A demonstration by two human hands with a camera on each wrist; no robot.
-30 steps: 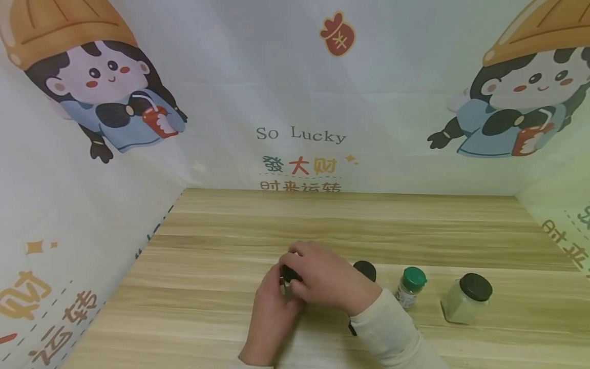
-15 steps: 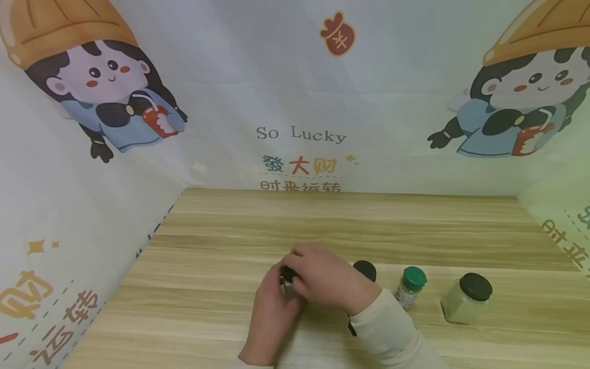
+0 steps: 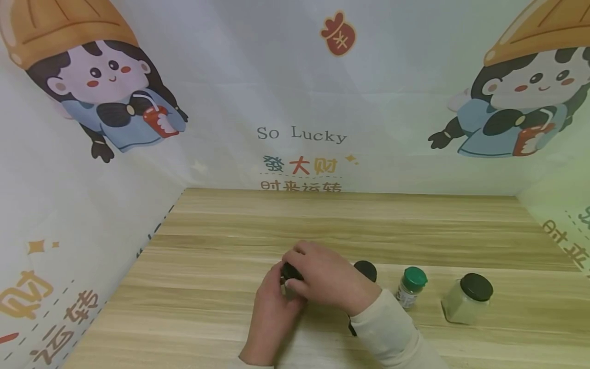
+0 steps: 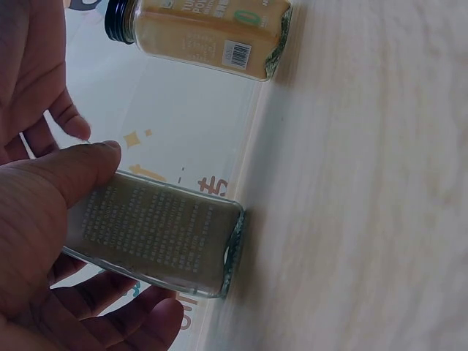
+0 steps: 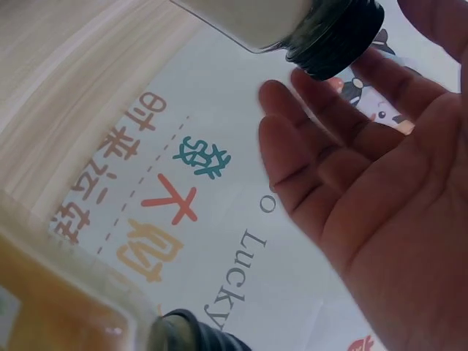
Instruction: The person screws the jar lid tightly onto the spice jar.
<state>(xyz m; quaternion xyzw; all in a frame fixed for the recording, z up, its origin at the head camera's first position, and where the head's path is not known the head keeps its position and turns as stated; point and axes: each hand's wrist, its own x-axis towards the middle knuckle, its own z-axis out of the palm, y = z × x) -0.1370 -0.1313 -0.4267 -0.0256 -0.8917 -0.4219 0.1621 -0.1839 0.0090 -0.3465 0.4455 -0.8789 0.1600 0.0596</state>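
My left hand (image 3: 273,311) grips a square glass spice jar (image 4: 161,230) filled with greyish-brown powder, thumb on one side and fingers beneath. White small print covers the face of the jar in the left wrist view. At its top is a black lid (image 5: 340,36), also partly visible in the head view. My right hand (image 3: 329,277) reaches across from the right, its fingers and thumb curled about this lid. In the right wrist view the other fingers spread loosely below the lid. Contact of the thumb with the lid is hard to tell.
Right of my hands stand a black-lidded jar (image 3: 365,270) partly behind the right wrist, a green-capped bottle (image 3: 412,287) and a wide black-lidded glass jar (image 3: 466,300). A tan powder jar (image 4: 208,36) shows in the left wrist view. Printed cloth (image 3: 221,102) walls the wooden table (image 3: 193,287).
My right fingers shift slightly about the lid; more of its black top shows now than half a second ago. The left hand and the other jars stay in place.
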